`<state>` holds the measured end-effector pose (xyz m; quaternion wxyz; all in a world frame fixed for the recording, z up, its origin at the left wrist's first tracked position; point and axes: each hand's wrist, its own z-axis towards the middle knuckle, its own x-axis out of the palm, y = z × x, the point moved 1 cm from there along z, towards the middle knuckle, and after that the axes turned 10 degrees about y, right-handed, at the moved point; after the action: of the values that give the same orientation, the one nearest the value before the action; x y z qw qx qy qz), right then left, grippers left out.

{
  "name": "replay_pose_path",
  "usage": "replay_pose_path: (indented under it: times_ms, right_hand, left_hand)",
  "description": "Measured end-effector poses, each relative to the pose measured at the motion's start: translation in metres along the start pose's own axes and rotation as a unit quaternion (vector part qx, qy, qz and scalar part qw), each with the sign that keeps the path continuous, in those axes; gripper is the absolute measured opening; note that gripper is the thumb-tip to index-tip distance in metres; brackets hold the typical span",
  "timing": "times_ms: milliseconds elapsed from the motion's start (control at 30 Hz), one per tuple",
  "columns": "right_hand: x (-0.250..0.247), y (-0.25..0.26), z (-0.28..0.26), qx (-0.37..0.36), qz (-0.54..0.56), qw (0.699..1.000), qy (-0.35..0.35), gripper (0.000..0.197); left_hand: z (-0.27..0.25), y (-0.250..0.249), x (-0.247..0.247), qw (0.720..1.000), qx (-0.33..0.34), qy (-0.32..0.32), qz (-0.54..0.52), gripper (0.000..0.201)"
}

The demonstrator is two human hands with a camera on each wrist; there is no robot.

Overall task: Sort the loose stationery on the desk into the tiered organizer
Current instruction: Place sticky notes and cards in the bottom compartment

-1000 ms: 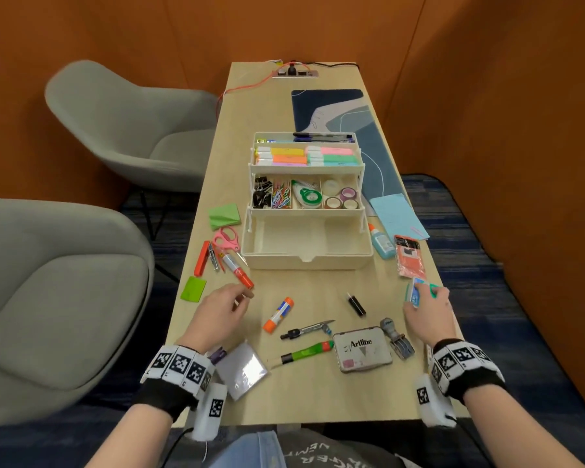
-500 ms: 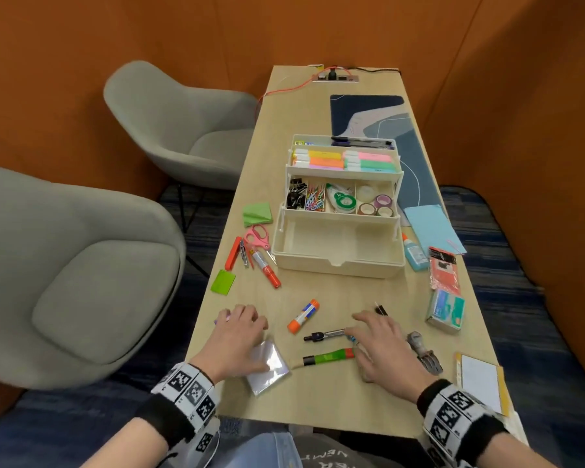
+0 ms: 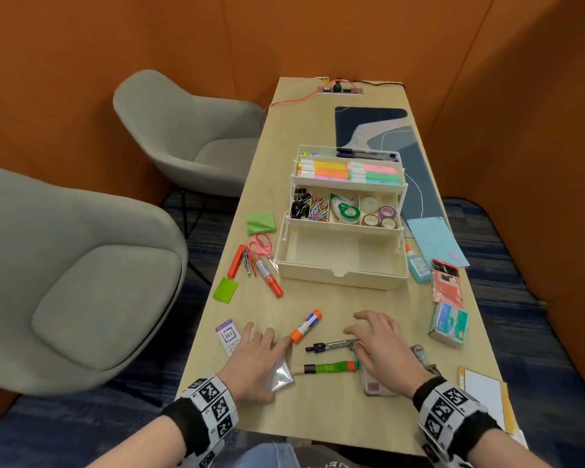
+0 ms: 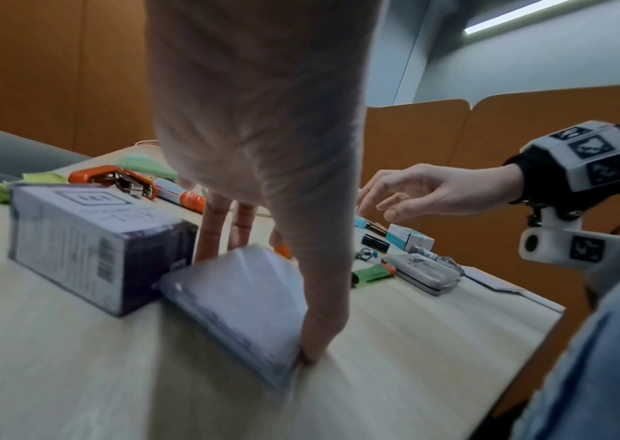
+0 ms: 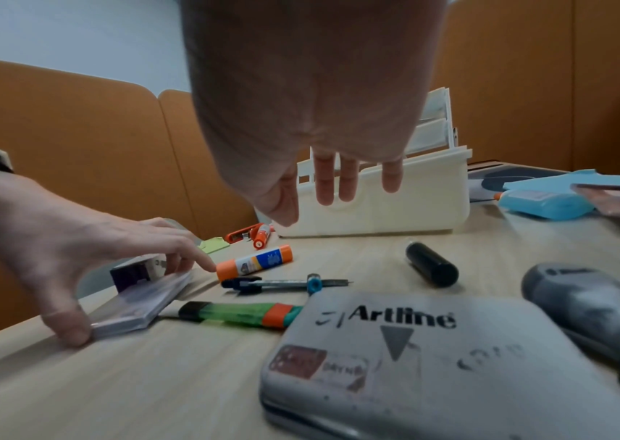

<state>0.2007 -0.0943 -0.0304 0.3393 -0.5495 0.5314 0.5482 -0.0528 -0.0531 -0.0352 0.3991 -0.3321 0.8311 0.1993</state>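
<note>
The organizer (image 3: 340, 261) sits open on the bench (image 3: 318, 413), well ahead of both hands, its bottom tray bare. Left hand (image 3: 250, 361) is down on a clear packet (image 4: 240, 300), thumb at the near edge and fingers (image 4: 212, 229) over the far edge, clasping it, one fingertip touching the glue stick (image 3: 306, 326). A purple box (image 3: 228, 336) lies just left of that hand. Right hand (image 3: 384, 349) hovers spread and loose, holding nothing, above the stamp pad (image 5: 432, 366). Between the hands lie a compass (image 3: 331, 346) and a green cutter (image 3: 330, 367).
</note>
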Motion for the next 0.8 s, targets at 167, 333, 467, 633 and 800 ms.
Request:
replay_pose_path:
  times_ms: [167, 333, 467, 633, 800]
  right_hand:
    - [-0.004, -0.003, 0.001, 0.011, 0.030, 0.999, 0.022, 0.029]
    - [-0.025, 0.005, 0.016, 0.031, 0.204, 0.973, 0.101, 0.024]
    - [-0.036, 0.017, 0.030, 0.068, 0.493, 0.851, 0.168, 0.028]
    - [-0.039, 0.012, 0.047, 0.099, 0.614, 0.766, 0.163, 0.025]
    - [-0.026, -0.014, 0.045, 0.158, 0.583, 0.784, 0.140, 0.016]
  left_hand:
    - [-0.003, -0.002, -0.009, 1.000, 0.009, -0.003, -0.015, 0.101]
    - [-0.004, 0.003, -0.050, 0.995, 0.030, -0.062, -0.067, 0.097]
    - [0.018, 0.002, -0.079, 0.953, 0.117, -0.120, -0.254, 0.091]
    - [0.038, 0.005, -0.103, 0.926, 0.162, -0.139, -0.311, 0.077]
    - [0.096, 0.109, -0.131, 0.822, -0.058, -0.386, -0.415, 0.013]
